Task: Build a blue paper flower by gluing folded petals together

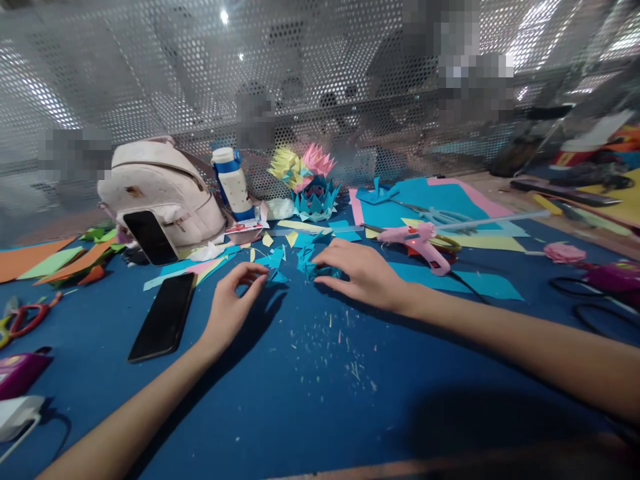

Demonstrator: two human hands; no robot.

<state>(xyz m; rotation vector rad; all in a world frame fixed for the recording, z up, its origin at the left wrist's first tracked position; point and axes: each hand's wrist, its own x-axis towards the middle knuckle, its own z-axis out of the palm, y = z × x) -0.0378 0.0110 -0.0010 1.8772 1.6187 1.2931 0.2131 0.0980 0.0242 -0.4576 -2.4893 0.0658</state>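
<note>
Scraps (304, 256) lie between the curled left hand (233, 301) and the right hand (364, 270), arched over their edge; grips unclear.

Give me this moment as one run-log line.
left hand: beside blue scraps, grip unclear; right hand: at folded blue paper, contact unclear; pink glue gun: unheld; flat phone: untouched

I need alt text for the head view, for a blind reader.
A person's left hand and right hand are at blue paper pieces on a blue table. Paper flowers stand behind; a pink glue gun lies to the right.
</note>
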